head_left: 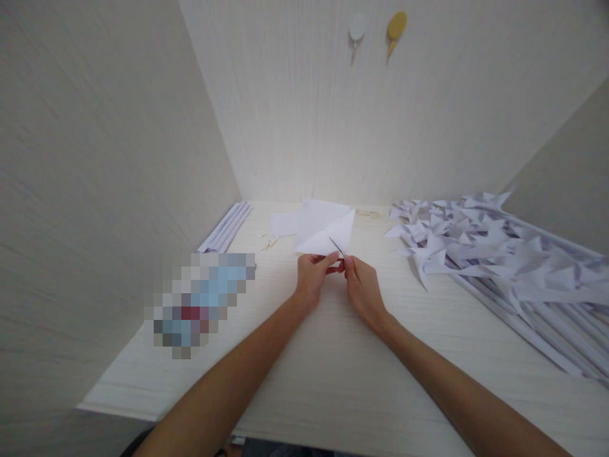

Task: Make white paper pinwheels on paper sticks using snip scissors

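Observation:
A square white sheet of paper (326,219) with diagonal creases lies in front of me, close to the table's back edge. My left hand (311,276) pinches its near edge between thumb and fingers. Closed around the handle end of what looks like a small pair of scissors is my right hand (364,282); the handles are hidden by the fingers. The thin dark blade (336,246) points up and left across the near part of the sheet. Both hands meet at the sheet's near corner, almost touching.
White paper pinwheels (442,231) on rolled paper sticks (523,324) are piled at the right. Several paper rolls (226,227) lie at the left wall, near a pixelated item (204,304). Flat paper (284,224) and thin tan loops (270,243) are beside the sheet. Two hooks (396,26) hang above.

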`<state>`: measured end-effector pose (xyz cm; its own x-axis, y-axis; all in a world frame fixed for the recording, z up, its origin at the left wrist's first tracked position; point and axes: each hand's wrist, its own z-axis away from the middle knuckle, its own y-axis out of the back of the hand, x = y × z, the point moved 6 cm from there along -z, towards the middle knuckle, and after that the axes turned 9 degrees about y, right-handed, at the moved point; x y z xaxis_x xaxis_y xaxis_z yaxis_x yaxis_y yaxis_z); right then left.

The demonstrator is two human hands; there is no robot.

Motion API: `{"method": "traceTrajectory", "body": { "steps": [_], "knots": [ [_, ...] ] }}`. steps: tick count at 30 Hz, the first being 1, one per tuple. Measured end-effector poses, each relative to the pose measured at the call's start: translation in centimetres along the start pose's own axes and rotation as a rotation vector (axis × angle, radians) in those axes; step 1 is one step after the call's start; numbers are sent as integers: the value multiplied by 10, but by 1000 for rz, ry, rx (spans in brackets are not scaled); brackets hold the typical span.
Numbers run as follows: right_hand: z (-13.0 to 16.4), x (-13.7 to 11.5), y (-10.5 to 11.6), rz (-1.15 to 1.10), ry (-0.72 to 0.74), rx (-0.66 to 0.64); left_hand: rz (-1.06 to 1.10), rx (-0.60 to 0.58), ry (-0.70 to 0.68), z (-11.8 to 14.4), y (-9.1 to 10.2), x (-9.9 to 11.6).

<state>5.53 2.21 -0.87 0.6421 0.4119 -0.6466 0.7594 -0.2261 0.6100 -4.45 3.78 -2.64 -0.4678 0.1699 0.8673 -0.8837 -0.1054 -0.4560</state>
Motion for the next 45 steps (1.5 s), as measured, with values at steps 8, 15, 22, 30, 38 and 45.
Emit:
{"method": "traceTrajectory", "body": {
  "steps": [8,15,22,30,38,45],
  "knots": [
    [0,0,0,16,-19,-14,-32,-3,-1,1,-1,0],
    [-1,0,0,23,-19,-8,-38,-7,3,0,-1,0],
    [-1,1,0,38,-17,-11,-47,-5,4,1,-1,0],
    [-2,1,1,66,-23,-7,-51,-21,4,2,-3,1],
    [-3,0,3,122,-3,5,-99,3,14,-1,1,-2],
    [-2,2,3,135,1,-8,-54,88,-23,-7,11,5]
  ]
}}
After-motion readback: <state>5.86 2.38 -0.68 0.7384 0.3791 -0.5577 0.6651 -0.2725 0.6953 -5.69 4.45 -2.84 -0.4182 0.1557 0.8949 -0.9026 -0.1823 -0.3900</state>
